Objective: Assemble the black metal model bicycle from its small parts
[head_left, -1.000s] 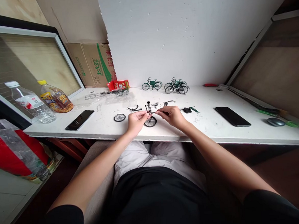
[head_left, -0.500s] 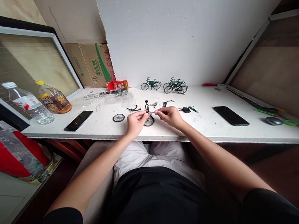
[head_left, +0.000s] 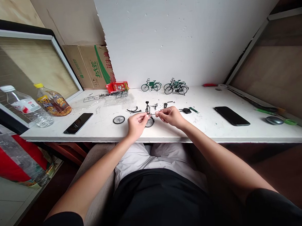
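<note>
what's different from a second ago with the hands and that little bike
The small black bicycle in the left hand has turned slightly: its wheel now looks narrower, more edge-on. I see nothing let go or newly grasped. The left hand keeps holding it, and the right hand stays close beside it. The loose wheel lies where it did; only the view shifted a little.

There are two clear plastic bottles (head_left: 31, 107) (head_left: 54, 102), two flat black phones (head_left: 78, 123) (head_left: 232, 116) and one loose black spoked wheel (head_left: 119, 119)
</note>
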`<state>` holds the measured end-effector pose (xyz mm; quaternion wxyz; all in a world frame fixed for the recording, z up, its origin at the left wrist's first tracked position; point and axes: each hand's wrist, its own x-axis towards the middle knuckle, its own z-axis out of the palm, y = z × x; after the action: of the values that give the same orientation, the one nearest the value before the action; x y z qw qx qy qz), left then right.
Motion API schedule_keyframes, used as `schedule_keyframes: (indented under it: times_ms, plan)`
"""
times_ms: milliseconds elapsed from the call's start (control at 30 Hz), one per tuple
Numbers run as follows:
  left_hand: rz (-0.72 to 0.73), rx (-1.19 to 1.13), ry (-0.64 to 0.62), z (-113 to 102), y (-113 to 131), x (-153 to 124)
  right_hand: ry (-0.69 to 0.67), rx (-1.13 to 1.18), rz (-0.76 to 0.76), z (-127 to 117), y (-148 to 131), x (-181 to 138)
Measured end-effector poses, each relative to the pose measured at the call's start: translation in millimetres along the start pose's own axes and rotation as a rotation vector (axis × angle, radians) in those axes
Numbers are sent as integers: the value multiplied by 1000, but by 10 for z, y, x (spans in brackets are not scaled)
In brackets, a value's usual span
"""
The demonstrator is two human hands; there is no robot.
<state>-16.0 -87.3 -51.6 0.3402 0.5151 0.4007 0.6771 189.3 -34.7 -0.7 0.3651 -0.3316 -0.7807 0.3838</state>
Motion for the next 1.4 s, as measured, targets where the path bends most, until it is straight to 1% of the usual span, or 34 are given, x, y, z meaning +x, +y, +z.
schedule_keyframes:
  times_ms: [267, 433, 533, 600, 733, 867, 933, 1000, 1100, 1167, 1200, 1233, 1300, 1367, 1400]
  plan:
    - [0, 1, -1, 5, 6, -8, -49, 185, 149, -19, 63, 15]
    - [-13, -3, -20, 40, 67, -25, -71, 171, 180, -91, 9, 34]
    - [-1, -5, -26, 52, 75, -17, -98, 74, 163, -128, -32, 54]
    - [14, -6, -15, 51, 58, -5, -90, -14, 129, -145, -56, 66]
    - [15, -35, 12, 44, 2, 18, 27, -190, 96, -216, -45, 98]
    - [7, -52, 35, 42, -43, 31, 145, -445, 70, -385, 113, 144]
    - [10, -53, 40, 40, -58, 31, 182, -577, 116, -489, 229, 162]
    - [13, -57, 41, 38, -68, 29, 186, -688, 185, -581, 341, 171]
    - [12, -67, 42, 40, -72, 25, 113, -751, 226, -663, 471, 168]
    - [11, -80, 39, 47, -56, 23, 71, -781, 231, -668, 523, 162]
    - [8, -90, 37, 52, -42, 22, 74, -808, 231, -657, 536, 160]
    - [2, -101, 36, 59, -23, 22, 100, -839, 223, -636, 538, 160]
    - [-18, -121, 42, 73, 25, 24, 205, -875, 157, -570, 499, 164]
    - [-38, -138, 52, 89, 82, 28, 292, -824, 40, -475, 398, 171]
    - [-46, -146, 54, 97, 112, 31, 292, -756, -9, -417, 327, 171]
